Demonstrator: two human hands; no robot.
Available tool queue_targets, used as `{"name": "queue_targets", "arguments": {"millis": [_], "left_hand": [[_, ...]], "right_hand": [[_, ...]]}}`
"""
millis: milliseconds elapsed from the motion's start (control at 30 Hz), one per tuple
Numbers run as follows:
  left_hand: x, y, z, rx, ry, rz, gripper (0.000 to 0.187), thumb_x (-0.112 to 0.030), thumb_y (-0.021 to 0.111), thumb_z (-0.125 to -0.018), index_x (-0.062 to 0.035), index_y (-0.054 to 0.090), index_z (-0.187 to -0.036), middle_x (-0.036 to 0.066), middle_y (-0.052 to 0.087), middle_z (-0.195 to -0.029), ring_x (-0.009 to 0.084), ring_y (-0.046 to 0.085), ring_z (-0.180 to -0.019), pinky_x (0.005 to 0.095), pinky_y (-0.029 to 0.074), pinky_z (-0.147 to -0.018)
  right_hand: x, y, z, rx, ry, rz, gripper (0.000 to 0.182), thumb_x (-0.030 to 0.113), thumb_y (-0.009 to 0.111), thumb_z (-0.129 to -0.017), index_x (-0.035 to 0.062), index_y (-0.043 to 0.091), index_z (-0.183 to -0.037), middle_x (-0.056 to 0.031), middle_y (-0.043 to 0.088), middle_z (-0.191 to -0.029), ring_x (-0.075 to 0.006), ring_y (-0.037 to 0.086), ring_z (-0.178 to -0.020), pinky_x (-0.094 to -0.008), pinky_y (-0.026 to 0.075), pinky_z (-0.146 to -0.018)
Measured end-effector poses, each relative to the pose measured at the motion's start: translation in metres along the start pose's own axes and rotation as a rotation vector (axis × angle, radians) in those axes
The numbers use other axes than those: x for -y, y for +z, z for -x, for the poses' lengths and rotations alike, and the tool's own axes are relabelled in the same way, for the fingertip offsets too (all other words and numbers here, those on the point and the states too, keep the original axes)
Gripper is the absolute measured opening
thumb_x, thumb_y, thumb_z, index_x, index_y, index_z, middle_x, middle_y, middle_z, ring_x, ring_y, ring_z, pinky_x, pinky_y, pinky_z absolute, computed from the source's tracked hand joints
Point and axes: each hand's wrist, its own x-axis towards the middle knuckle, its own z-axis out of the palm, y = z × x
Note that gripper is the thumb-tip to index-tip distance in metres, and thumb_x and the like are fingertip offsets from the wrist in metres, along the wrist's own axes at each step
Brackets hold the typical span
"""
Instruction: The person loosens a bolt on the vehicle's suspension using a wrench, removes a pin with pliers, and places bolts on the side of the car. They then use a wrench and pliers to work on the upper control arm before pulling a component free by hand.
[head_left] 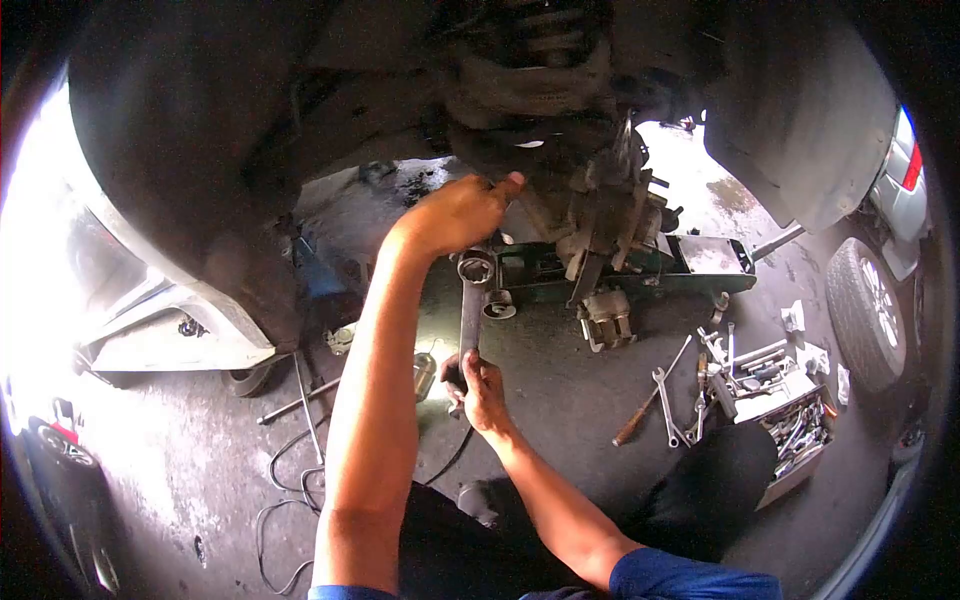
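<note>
My right hand (484, 392) is wrapped round the shank of a large wrench (470, 322), which stands nearly upright with its ring end at the top. Just above that ring end, my left hand (452, 216) reaches to the dark underside of a raised car. Its fingers are curled, and what they hold, if anything, is hidden. Right of it hangs the wheel hub assembly (612, 215), with a brake caliper (606, 320) dangling below. A lit work lamp (425, 375) is on the floor behind my forearms.
A green floor jack (690, 283) reaches under the car. On the right are an open toolbox (795, 490) full of tools, loose wrenches (668, 408) on the floor, and a tyred wheel (868, 315). A cable (262, 535) loops across the floor at left.
</note>
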Motion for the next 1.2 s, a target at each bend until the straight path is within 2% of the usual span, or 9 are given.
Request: {"name": "queue_targets", "arguments": {"millis": [133, 233, 267, 333, 433, 900, 1000, 1100, 1200], "left_hand": [[0.001, -0.002, 0.0, 0.045, -0.026, -0.012, 0.071, -0.058, 0.029, -0.099, 0.0053, 0.062, -0.103, 0.034, 0.062, -0.094, 0.0465, 0.061, -0.095, 0.0489, 0.044, -0.085], [-0.002, -0.003, 0.001, 0.051, -0.042, -0.032, 0.075, -0.06, 0.027, -0.099, 0.0069, 0.061, -0.101, 0.034, 0.062, -0.092, 0.0467, 0.061, -0.094, 0.0492, 0.044, -0.084], [-0.002, -0.003, 0.003, 0.028, -0.031, -0.037, 0.076, -0.06, 0.026, -0.099, 0.0079, 0.062, -0.099, 0.035, 0.062, -0.091, 0.0475, 0.061, -0.094, 0.0498, 0.044, -0.084], [0.0, -0.003, 0.003, 0.037, -0.026, -0.03, 0.078, -0.059, 0.026, -0.099, 0.0093, 0.063, -0.096, 0.035, 0.062, -0.089, 0.049, 0.06, -0.094, 0.0504, 0.044, -0.084], [-0.005, -0.008, 0.005, 0.046, -0.073, 0.008, 0.071, -0.053, 0.03, -0.099, 0.0083, 0.066, -0.096, 0.036, 0.061, -0.096, 0.0498, 0.057, -0.103, 0.0516, 0.043, -0.091], [-0.029, 0.003, 0.037, 0.022, -0.001, -0.17, 0.037, -0.027, 0.05, -0.093, 0.0056, 0.068, -0.093, 0.031, 0.064, -0.097, 0.0443, 0.062, -0.1, 0.049, 0.049, -0.091], [-0.008, -0.002, 0.026, 0.109, 0.048, -0.166, 0.037, -0.028, 0.054, -0.092, 0.0064, 0.066, -0.089, 0.03, 0.065, -0.091, 0.045, 0.064, -0.092, 0.048, 0.05, -0.086], [0.019, -0.023, 0.027, 0.168, 0.099, 0.056, 0.052, -0.044, 0.051, -0.095, 0.0058, 0.066, -0.1, 0.028, 0.066, -0.091, 0.0389, 0.065, -0.089, 0.0436, 0.048, -0.083], [0.031, -0.045, 0.061, 0.193, -0.028, 0.127, 0.062, -0.054, 0.048, -0.096, 0.005, 0.065, -0.106, 0.024, 0.066, -0.095, 0.0279, 0.062, -0.092, 0.0395, 0.046, -0.084]], "right_hand": [[-0.034, 0.022, -0.029, -0.143, -0.07, -0.01, 0.047, 0.04, 0.038, -0.104, 0.0024, 0.06, -0.086, 0.0001, 0.05, -0.065, -0.0099, 0.046, -0.06, -0.0271, 0.037, -0.055], [-0.083, 0.025, -0.062, -0.302, -0.306, 0.566, 0.047, 0.034, 0.03, -0.105, -0.0046, 0.056, -0.109, -0.0195, 0.064, -0.102, -0.0301, 0.062, -0.085, -0.0401, 0.048, -0.075], [-0.116, 0.025, -0.088, -0.211, -0.175, 0.39, 0.055, 0.034, 0.024, -0.105, -0.0101, 0.042, -0.132, -0.0294, 0.049, -0.134, -0.0407, 0.05, -0.121, -0.0436, 0.038, -0.103], [-0.094, 0.031, -0.096, -0.133, -0.438, 0.614, 0.054, 0.041, 0.03, -0.104, -0.0035, 0.042, -0.132, -0.0244, 0.051, -0.125, -0.0357, 0.048, -0.119, -0.0432, 0.037, -0.105], [-0.042, 0.068, -0.082, 0.025, 0.058, -0.012, 0.058, 0.04, 0.03, -0.105, -0.0054, 0.034, -0.14, -0.0211, 0.038, -0.145, -0.0274, 0.04, -0.131, -0.0346, 0.032, -0.11], [-0.015, 0.122, 0.001, 0.311, 0.017, -1.186, 0.049, 0.048, 0.044, -0.099, 0.0079, 0.047, -0.128, -0.005, 0.057, -0.114, -0.0206, 0.055, -0.105, -0.0371, 0.046, -0.094], [0.067, 0.143, 0.0, -0.11, 0.304, -1.132, 0.056, 0.061, 0.039, -0.097, 0.0108, 0.054, -0.117, -0.0018, 0.061, -0.096, -0.0168, 0.06, -0.084, -0.032, 0.05, -0.08], [0.04, 0.131, -0.003, 0.237, 0.2, -1.245, 0.057, 0.067, 0.039, -0.093, 0.0117, 0.053, -0.084, -0.0047, 0.058, -0.078, -0.0192, 0.055, -0.071, -0.0316, 0.044, -0.067], [0.078, 0.146, 0.0, -0.046, 0.276, -1.069, 0.068, 0.075, 0.027, -0.09, 0.0115, 0.043, -0.071, -0.0052, 0.047, -0.067, -0.0223, 0.042, -0.065, -0.0343, 0.037, -0.071]]}}
